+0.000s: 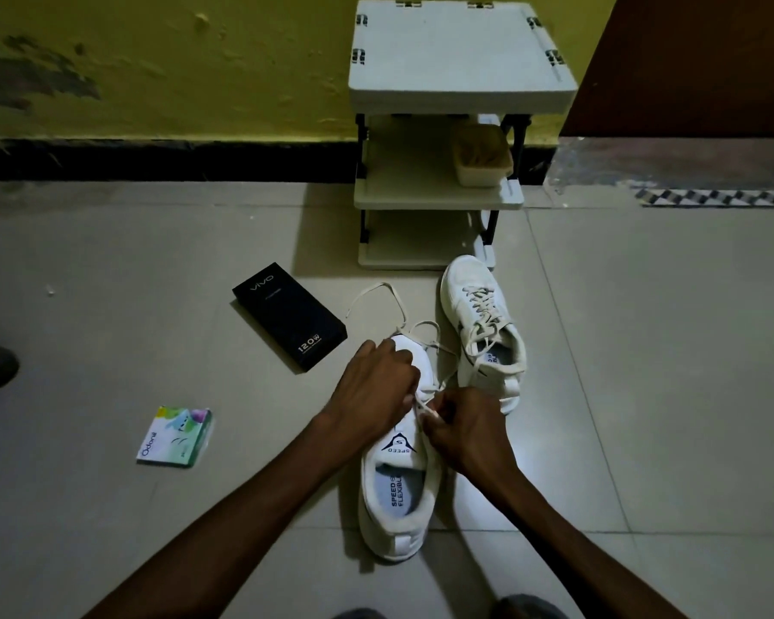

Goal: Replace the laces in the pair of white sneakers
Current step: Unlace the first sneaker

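Over the near sneaker (394, 507), left hand (372, 390) and right hand (461, 433) each pinch the lace (423, 406).

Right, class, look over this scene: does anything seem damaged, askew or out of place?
Yes. The yellow wall has dark, flaking patches at left. A black box and a green packet lie askew on the floor, away from the rack. The lace trails loose beyond the near sneaker's toe.
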{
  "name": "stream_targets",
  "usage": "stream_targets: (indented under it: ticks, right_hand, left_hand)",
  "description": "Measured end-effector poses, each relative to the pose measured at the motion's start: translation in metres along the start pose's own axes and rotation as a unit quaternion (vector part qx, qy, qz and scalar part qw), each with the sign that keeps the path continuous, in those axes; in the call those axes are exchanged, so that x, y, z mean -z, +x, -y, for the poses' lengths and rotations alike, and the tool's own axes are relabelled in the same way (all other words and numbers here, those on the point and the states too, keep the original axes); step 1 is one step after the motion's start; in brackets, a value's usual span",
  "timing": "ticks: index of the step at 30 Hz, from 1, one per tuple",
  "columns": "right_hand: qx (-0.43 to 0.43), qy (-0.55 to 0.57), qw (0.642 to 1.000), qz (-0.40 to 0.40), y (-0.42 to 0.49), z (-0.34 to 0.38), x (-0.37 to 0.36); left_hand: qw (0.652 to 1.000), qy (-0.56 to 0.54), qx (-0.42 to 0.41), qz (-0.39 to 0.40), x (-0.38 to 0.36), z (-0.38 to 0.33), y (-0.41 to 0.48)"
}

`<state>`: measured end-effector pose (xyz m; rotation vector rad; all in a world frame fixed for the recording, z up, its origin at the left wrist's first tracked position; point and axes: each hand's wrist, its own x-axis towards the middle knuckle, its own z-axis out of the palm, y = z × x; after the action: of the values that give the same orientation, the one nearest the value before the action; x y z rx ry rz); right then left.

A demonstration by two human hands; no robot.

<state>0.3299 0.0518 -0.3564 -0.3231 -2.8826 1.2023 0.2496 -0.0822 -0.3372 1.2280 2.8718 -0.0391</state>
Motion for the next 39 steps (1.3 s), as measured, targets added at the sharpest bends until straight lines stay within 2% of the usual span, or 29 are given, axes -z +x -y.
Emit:
stream_targets:
  ticks: [3, 5, 7, 9, 10, 11, 12, 13, 15, 16, 17, 18, 19, 20, 21, 22, 24, 25, 27, 30, 33, 35, 37, 39]
  right_hand:
    - [-0.002, 0.001, 1.0, 0.008, 0.0, 0.001, 0.0]
    - [0.004, -0.003, 1.0, 0.0, 0.001, 0.0, 0.0]
    - [0.002, -0.012, 1.0, -0.003, 0.002, -0.001, 0.0]
    - [-0.005, -0.009, 1.0, 0.004, 0.003, -0.002, -0.001]
    - [-0.006, -0.006, 1.0, 0.009, 0.003, -0.002, 0.0]
    - [-0.006, -0.005, 1.0, 0.01, 0.002, -0.001, 0.0]
    - [-0.007, -0.007, 1.0, 0.01, 0.002, 0.0, 0.001]
    - [-0.008, -0.009, 1.0, 0.007, 0.002, 0.001, 0.001]
    - [-0.01, -0.015, 1.0, 0.003, 0.003, 0.0, 0.001]
    - [-0.011, -0.015, 1.0, 0.003, 0.003, 0.001, 0.0]
    - [-0.01, -0.013, 1.0, 0.002, 0.003, 0.001, 0.0]
    - [-0.008, -0.009, 1.0, 0.001, 0.003, 0.0, 0.0]
    - [-0.007, -0.007, 1.0, 0.001, 0.002, 0.0, 0.0]
    - [-0.007, -0.007, 1.0, 0.002, 0.002, 0.0, 0.001]
    - [-0.008, -0.008, 1.0, 0.003, 0.001, 0.0, 0.001]
    - [-0.009, -0.009, 1.0, 0.003, 0.001, 0.001, 0.001]
    - [-0.011, -0.01, 1.0, -0.001, 0.001, 0.003, 0.002]
    - [-0.012, -0.007, 1.0, -0.001, 0.001, 0.004, 0.002]
    - [-0.012, -0.003, 1.0, 0.002, 0.0, 0.005, 0.002]
    - [-0.011, -0.01, 1.0, 0.007, -0.001, 0.005, 0.002]
    - [-0.013, -0.008, 1.0, 0.002, -0.002, 0.006, 0.003]
    - [-0.017, 0.005, 1.0, 0.001, -0.002, 0.006, 0.003]
    - [-0.018, 0.022, 1.0, 0.0, -0.003, 0.007, 0.003]
    - [-0.015, 0.019, 1.0, 0.001, -0.004, 0.007, 0.003]
  left_hand:
    - [0.998, 0.059, -0.028, 0.022, 0.005, -0.005, 0.004]
    - [0.994, 0.106, -0.004, 0.019, 0.008, 0.005, 0.011]
    - [0.985, 0.133, 0.106, 0.001, 0.014, 0.035, 0.02]
    - [0.961, 0.099, 0.251, -0.054, 0.02, 0.076, 0.023]
    - [0.943, 0.028, 0.315, -0.101, 0.023, 0.091, 0.021]
    - [0.918, -0.087, 0.358, -0.15, 0.024, 0.097, 0.019]
    - [0.874, -0.243, 0.379, -0.18, 0.026, 0.095, 0.018]
    - [0.804, -0.416, 0.387, -0.178, 0.028, 0.086, 0.018]
    - [0.594, -0.707, 0.357, -0.142, 0.029, 0.06, 0.018]
    - [0.513, -0.78, 0.337, -0.117, 0.03, 0.048, 0.015]
    - [0.499, -0.799, 0.324, -0.083, 0.031, 0.039, 0.012]
    - [0.542, -0.778, 0.314, -0.046, 0.029, 0.033, 0.01]
    - [0.628, -0.718, 0.3, -0.011, 0.025, 0.03, 0.008]
    - [0.726, -0.629, 0.276, 0.02, 0.02, 0.027, 0.006]
    - [0.81, -0.529, 0.248, 0.05, 0.015, 0.024, 0.003]
    - [0.87, -0.436, 0.218, 0.077, 0.01, 0.02, 0.0]
    - [0.945, -0.262, 0.163, 0.109, 0.004, 0.011, -0.004]
    - [0.966, -0.195, 0.133, 0.102, 0.001, 0.009, -0.005]
    - [0.985, -0.131, 0.091, 0.07, -0.002, 0.01, -0.004]
    - [0.988, -0.13, 0.071, 0.04, -0.001, 0.008, 0.001]
    - [0.977, -0.166, 0.128, -0.031, 0.015, 0.01, 0.005]
    - [0.95, -0.186, 0.213, -0.132, 0.024, 0.028, 0.009]
    - [0.896, -0.224, 0.308, -0.229, 0.027, 0.05, 0.01]
    - [0.839, -0.254, 0.383, -0.291, 0.027, 0.063, 0.008]
